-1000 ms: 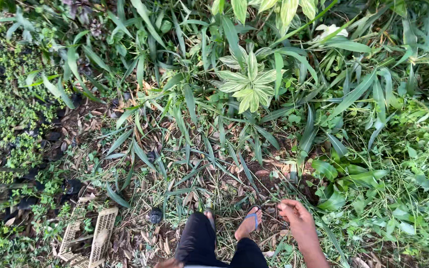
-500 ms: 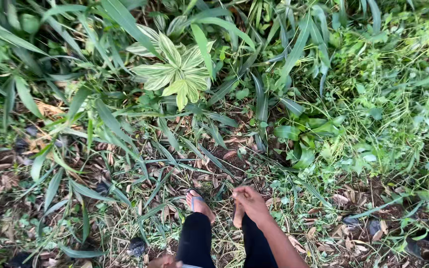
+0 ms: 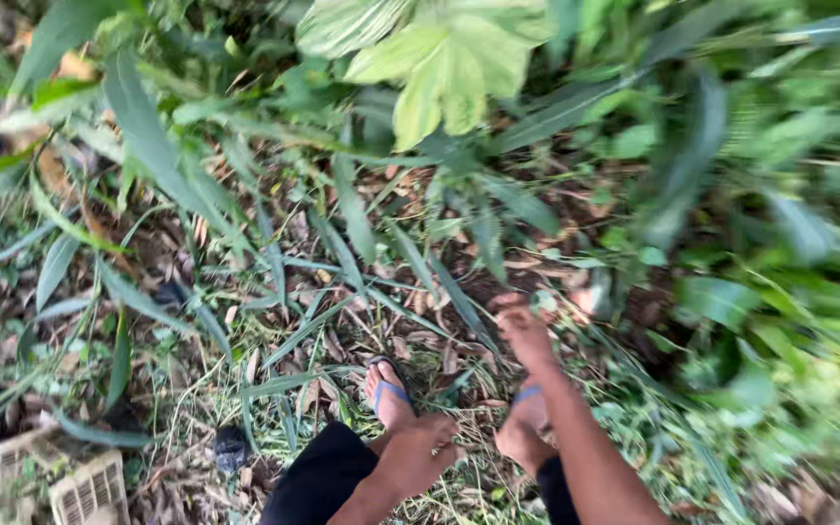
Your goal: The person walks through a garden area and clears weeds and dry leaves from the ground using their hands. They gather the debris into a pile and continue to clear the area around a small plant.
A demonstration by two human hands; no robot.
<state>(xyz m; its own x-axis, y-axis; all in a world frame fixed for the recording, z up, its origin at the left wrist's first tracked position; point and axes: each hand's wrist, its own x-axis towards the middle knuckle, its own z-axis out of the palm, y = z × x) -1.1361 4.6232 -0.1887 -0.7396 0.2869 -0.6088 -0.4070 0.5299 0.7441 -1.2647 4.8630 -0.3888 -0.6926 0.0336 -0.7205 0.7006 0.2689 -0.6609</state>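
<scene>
Looking straight down at our own feet here, in blue flip-flop sandals [image 3: 388,389] on ground littered with dry brown leaves [image 3: 342,340]. Our right hand [image 3: 525,331] is stretched forward and low, fingers reaching into the long narrow green blades of grass [image 3: 439,282] right at the base of the clump; it's blurry, so we can't tell if it's actually gripping anything. Our left hand [image 3: 418,457] sits loosely curled by the knee of the black trousers [image 3: 318,481], holding nothing. A pale variegated broad-leaved plant [image 3: 439,58] stands just beyond the grass. A cream slatted plastic crate [image 3: 85,491] lies off at the lower left.
</scene>
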